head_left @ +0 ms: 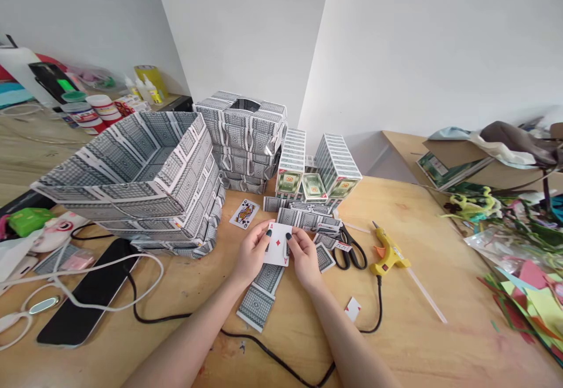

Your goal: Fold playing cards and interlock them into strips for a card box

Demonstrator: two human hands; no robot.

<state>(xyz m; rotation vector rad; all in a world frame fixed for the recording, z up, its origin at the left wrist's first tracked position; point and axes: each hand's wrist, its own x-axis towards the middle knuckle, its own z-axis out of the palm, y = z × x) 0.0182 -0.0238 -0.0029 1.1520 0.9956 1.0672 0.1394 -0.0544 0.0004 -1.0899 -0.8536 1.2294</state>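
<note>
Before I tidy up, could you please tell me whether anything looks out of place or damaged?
A small white card scrap with red marks lies near the black cable; smaller than the white ace of diamonds, it looks cut.

White with red markings on the ace (278,247); patterned grey-and-white on the box (187,180), left of frame; yellow on the glue gun (387,252).

Bright soft light, edges wide-angle distorted
</note>
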